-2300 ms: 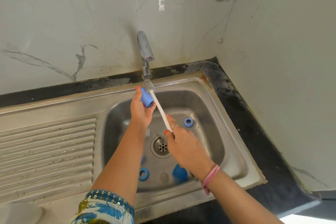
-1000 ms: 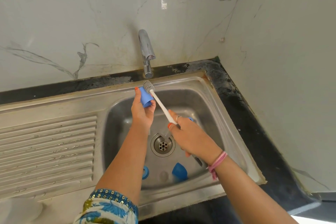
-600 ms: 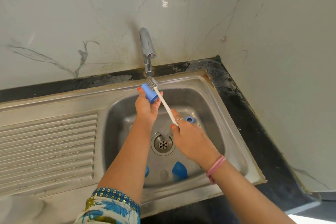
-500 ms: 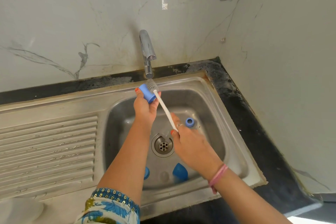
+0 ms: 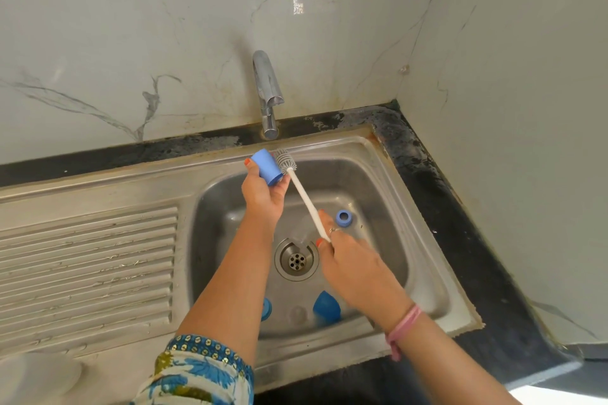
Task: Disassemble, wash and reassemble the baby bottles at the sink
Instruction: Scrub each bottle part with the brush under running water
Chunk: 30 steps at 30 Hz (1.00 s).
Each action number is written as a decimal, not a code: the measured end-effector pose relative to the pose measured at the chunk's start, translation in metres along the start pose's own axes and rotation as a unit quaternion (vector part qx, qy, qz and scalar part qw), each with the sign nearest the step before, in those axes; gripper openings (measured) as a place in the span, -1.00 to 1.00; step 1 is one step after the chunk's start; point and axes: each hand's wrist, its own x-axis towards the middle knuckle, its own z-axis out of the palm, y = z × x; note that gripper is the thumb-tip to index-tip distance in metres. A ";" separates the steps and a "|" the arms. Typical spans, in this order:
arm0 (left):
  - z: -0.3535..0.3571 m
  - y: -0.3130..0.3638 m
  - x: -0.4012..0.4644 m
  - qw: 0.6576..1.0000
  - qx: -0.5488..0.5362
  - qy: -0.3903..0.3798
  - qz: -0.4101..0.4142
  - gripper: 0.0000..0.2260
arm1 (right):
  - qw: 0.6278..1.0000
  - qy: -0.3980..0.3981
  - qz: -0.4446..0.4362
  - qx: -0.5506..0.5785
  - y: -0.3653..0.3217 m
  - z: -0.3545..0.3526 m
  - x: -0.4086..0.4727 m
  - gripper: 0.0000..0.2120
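Count: 1 blue cap (image 5: 267,167) in hand, 1 brush (image 5: 302,193), 1 blue ring (image 5: 343,218) on basin floor right of the brush handle, 1 blue dome-shaped piece (image 5: 326,305) at basin front, 1 more blue piece (image 5: 266,308) half hidden behind L forearm, can't tell what it is. 1 faint clear round thing (image 5: 297,314) between those two, too washed out to ID.

L hand (image 5: 265,194): fingers curled round the blue cap, holding it up over the back of the sink (image 5: 424,237), just below and in front of the tap (image 5: 267,94). Cap tilted.

R hand (image 5: 353,268): fingers closed round the lower end of the brush's white handle, thumb and index pinching it. Handle runs up-left; grey bristle head sits right beside the cap's right side, touching or nearly, can't tell which. Bristles outside the cap.

No water stream visible from tap.

Rest: drain (image 5: 296,260) in basin centre, ribbed drainboard (image 5: 88,270) to the left, white dish-like obj (image 5: 36,378) at bottom-left corner, pink band (image 5: 403,327) on R wrist, ring on R finger.
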 end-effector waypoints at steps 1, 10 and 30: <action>-0.002 -0.004 -0.002 1.000 0.005 0.000 -0.007 -0.67 | 1.000 -0.005 0.012 0.021 0.002 -0.005 0.008 -0.51; 0.003 0.001 0.005 0.998 0.055 0.009 0.035 -0.48 | 0.995 0.030 -0.043 -0.088 -0.012 0.006 -0.018 -0.47; 0.008 -0.006 0.003 0.995 0.090 0.039 0.026 -0.54 | 0.998 0.021 -0.032 -0.045 -0.010 -0.007 0.016 -0.51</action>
